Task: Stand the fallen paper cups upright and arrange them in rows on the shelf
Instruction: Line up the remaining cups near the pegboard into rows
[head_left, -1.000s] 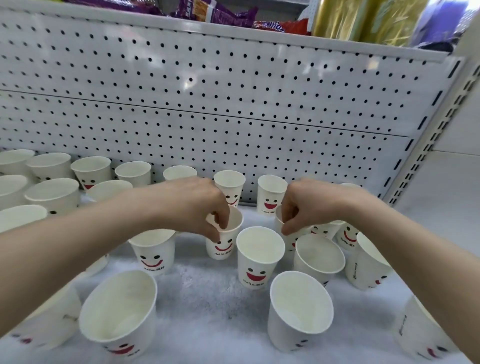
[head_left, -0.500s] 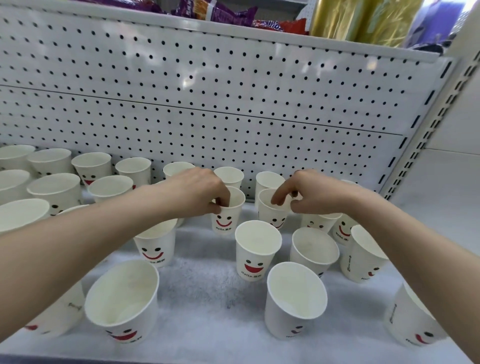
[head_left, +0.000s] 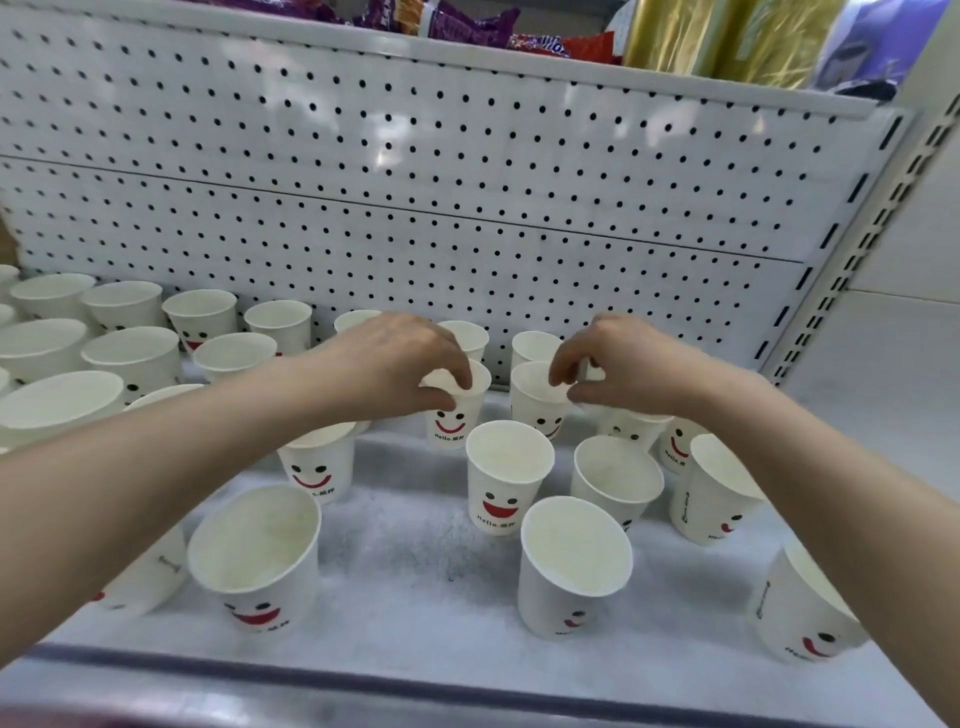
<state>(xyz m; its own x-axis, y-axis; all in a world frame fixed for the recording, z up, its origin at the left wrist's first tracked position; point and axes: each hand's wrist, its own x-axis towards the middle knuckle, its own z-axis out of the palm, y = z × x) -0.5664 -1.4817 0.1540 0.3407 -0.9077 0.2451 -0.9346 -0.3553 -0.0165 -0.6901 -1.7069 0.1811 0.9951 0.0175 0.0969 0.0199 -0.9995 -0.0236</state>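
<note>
Several white paper cups with red smiley faces stand upright on the white shelf (head_left: 415, 587). My left hand (head_left: 395, 364) pinches the rim of one cup (head_left: 454, 421) in the second row from the back. My right hand (head_left: 618, 364) pinches the rim of the neighbouring cup (head_left: 537, 410) to its right. Both held cups are upright and sit just in front of the back-row cups (head_left: 535, 345). In front of them stands a lone cup (head_left: 506, 478). My arms hide parts of cups at the left and right.
A white pegboard (head_left: 467, 208) closes the back of the shelf, with a slotted upright (head_left: 852, 249) at the right. Neat cup rows (head_left: 130, 353) fill the left. Loose cups (head_left: 574, 566) stand near the front lip (head_left: 415, 686). Snack packs (head_left: 467, 26) lie on the shelf above.
Both hands have carried their cups backward toward the pegboard, from mid-shelf to just in front of the back row. The view has shifted slightly downward.
</note>
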